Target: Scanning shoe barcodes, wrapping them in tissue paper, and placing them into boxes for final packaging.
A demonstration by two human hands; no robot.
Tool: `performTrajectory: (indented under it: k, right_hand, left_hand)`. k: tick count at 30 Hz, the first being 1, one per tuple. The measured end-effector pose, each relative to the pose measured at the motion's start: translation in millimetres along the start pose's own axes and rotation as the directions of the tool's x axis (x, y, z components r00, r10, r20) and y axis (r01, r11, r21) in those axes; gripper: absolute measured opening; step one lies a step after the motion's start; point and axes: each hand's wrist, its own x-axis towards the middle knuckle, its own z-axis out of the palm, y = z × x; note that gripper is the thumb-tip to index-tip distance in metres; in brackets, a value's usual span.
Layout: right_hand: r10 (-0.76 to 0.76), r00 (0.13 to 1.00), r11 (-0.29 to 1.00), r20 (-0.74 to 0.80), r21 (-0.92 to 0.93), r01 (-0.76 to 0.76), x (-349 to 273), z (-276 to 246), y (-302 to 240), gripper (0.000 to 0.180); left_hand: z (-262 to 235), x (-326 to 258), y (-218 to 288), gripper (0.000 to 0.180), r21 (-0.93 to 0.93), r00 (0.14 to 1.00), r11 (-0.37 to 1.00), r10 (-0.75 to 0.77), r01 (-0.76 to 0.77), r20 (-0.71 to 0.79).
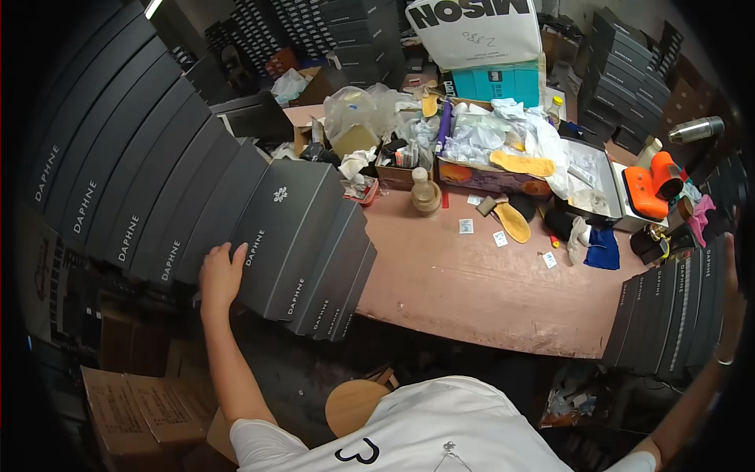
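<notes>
Tall stacks of dark grey shoe boxes [134,157] fill the left side. Beside them, at the table's left end, stands another stack, its top shoe box [291,204] showing a small white flower mark. My left hand [222,275] rests against the near side of these boxes, thumb apart from the fingers, where the two stacks meet. At the right rim, my right hand [731,303] lies stretched along the outer side of a lower shoe box stack [668,307]. That hand is dark and partly cut off by the picture's edge.
The reddish table [472,283] carries a glue bottle [425,193], yellow insoles [513,222], small white labels [466,226] and a carton [480,177] of crumpled paper. An orange device [646,193] stands back right. Below are a round stool [354,405] and brown cartons [141,413].
</notes>
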Motion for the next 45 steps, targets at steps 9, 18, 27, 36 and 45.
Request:
performTrajectory:
  k: [9,18,27,36,45]
  right_hand:
    - [-0.679,0.538,0.005,0.499,0.737,-0.676,-127.9,282.0,-382.7,0.073]
    - [-0.499,0.506,0.085,0.703,0.621,-0.779,-197.8,282.7,-236.4,0.07]
    - [-0.074,0.203,0.124,0.976,0.211,-0.97,-242.3,337.1,-164.7,0.047]
    - [-0.514,0.588,0.267,0.624,0.768,-0.582,-198.7,270.1,-305.4,0.071]
    - [-0.138,0.837,0.932,0.53,0.355,-0.071,-194.4,342.1,-240.4,0.015]
  left_hand:
    - [40.6,-6.2,8.4,0.051,-0.495,0.937,0.866,0.109,0.076,0.333]
    - [155.0,-194.7,144.7,0.04,-0.935,0.912,0.072,0.208,0.346,0.353]
    - [279.0,-198.3,241.5,0.06,-0.108,0.17,-0.142,0.566,0.984,0.807]
    - [274.1,-125.3,113.7,0.057,-0.526,0.559,-0.189,0.271,0.829,0.784]
    - [210.8,-184.6,192.5,0.026,-0.948,0.536,0.29,0.783,0.132,0.314]
